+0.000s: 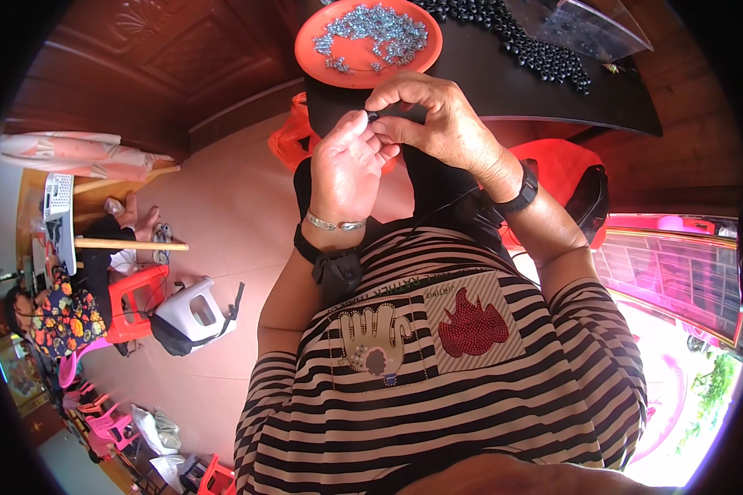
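Observation:
My left hand (345, 173) is turned palm up with its fingers curled in, a metal bracelet at the wrist. My right hand (446, 124) meets it from the right, thumb and forefinger bent in a pinch. Between both sets of fingertips sits a small black piece (373, 116), mostly covered by the fingers. Just beyond the hands, an orange plate (305, 59) holds many small shiny, silvery-blue pieces (376, 33). Many glossy black pieces (520, 45) lie spread on the dark table (487, 99), to the right of the plate.
A clear plastic sheet or box (586, 29) stands at the table's far right. Red plastic bags (291, 136) hang below the table edge. To the left, another person (66, 313) sits near a red stool (132, 301) and a grey-white chair or stool (194, 313).

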`<control>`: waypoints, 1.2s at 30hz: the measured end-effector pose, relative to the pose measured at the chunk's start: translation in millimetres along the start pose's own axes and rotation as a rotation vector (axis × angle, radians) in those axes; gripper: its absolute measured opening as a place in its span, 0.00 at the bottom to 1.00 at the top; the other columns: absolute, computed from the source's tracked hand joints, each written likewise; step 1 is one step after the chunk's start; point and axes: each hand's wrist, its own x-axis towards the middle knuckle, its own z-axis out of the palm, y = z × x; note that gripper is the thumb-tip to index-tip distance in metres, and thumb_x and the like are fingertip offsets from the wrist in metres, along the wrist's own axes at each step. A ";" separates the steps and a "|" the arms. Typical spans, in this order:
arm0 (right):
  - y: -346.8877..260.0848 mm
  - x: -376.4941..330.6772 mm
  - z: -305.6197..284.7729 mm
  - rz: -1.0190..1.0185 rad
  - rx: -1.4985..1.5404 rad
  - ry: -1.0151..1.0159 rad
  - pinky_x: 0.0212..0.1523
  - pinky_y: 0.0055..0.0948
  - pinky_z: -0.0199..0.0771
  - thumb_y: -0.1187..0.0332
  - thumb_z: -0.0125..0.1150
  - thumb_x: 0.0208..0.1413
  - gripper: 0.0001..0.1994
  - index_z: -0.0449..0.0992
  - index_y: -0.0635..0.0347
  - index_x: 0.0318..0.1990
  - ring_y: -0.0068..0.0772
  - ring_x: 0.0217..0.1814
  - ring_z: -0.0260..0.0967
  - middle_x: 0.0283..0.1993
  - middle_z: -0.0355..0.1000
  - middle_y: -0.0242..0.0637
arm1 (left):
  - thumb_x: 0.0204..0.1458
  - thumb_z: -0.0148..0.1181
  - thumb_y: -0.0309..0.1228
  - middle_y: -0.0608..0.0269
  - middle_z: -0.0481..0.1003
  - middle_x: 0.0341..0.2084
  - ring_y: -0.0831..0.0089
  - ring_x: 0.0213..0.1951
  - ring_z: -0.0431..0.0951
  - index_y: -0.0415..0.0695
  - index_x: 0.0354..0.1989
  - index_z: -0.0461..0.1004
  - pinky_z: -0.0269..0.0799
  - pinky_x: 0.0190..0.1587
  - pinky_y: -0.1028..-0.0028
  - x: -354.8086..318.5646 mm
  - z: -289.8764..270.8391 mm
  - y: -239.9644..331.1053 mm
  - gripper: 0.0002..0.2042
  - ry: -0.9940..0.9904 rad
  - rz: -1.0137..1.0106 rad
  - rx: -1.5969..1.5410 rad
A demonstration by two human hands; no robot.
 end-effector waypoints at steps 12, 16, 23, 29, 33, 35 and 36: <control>7.1 -11.3 17.3 -0.091 -0.011 0.193 0.38 0.26 0.75 0.79 0.66 0.43 0.12 0.77 0.60 0.38 0.26 0.38 0.71 0.40 0.74 0.34 | 0.58 0.44 0.33 0.62 0.69 0.40 0.72 0.45 0.69 0.39 0.43 0.67 0.64 0.47 0.68 3.6 -3.6 -3.1 0.12 -0.187 0.109 0.119; 0.1 -4.2 13.8 -0.100 0.001 0.184 0.40 0.27 0.75 0.79 0.66 0.41 0.13 0.76 0.59 0.38 0.30 0.40 0.72 0.40 0.74 0.35 | 0.58 0.44 0.34 0.61 0.69 0.41 0.71 0.44 0.71 0.38 0.45 0.65 0.66 0.45 0.70 5.5 -1.7 3.8 0.13 -0.193 0.132 0.178; -5.5 1.7 8.9 -0.194 -0.023 0.189 0.40 0.30 0.74 0.77 0.67 0.39 0.13 0.76 0.59 0.35 0.36 0.40 0.72 0.37 0.73 0.34 | 0.58 0.45 0.34 0.61 0.69 0.40 0.73 0.41 0.71 0.39 0.45 0.64 0.67 0.34 0.75 1.4 -3.2 12.2 0.13 -0.181 0.197 0.278; -10.4 8.4 9.0 -0.184 -0.081 0.074 0.42 0.32 0.73 0.74 0.69 0.39 0.12 0.77 0.59 0.34 0.37 0.41 0.72 0.38 0.74 0.35 | 0.58 0.45 0.34 0.60 0.69 0.38 0.72 0.40 0.70 0.38 0.44 0.65 0.66 0.38 0.72 -4.3 -10.1 15.6 0.12 -0.149 0.228 0.332; -14.1 14.6 11.6 -0.178 -0.100 0.057 0.41 0.32 0.73 0.74 0.69 0.38 0.12 0.77 0.59 0.34 0.38 0.40 0.72 0.37 0.74 0.35 | 0.57 0.45 0.34 0.61 0.70 0.35 0.72 0.40 0.69 0.37 0.42 0.66 0.64 0.41 0.73 -4.3 -13.7 23.4 0.12 -0.158 0.216 0.388; -15.0 17.4 10.8 -0.126 -0.099 0.028 0.41 0.32 0.73 0.75 0.69 0.39 0.11 0.77 0.60 0.33 0.38 0.40 0.72 0.37 0.74 0.36 | 0.57 0.45 0.34 0.61 0.70 0.34 0.72 0.39 0.69 0.37 0.41 0.66 0.64 0.41 0.73 -4.0 -14.1 27.2 0.12 -0.148 0.206 0.388; -15.4 20.2 8.8 -0.127 -0.107 0.017 0.41 0.32 0.73 0.75 0.69 0.39 0.11 0.77 0.60 0.33 0.38 0.40 0.72 0.37 0.74 0.36 | 0.57 0.46 0.35 0.61 0.70 0.33 0.72 0.38 0.70 0.37 0.41 0.66 0.63 0.41 0.74 -2.4 -14.5 30.3 0.13 -0.137 0.197 0.397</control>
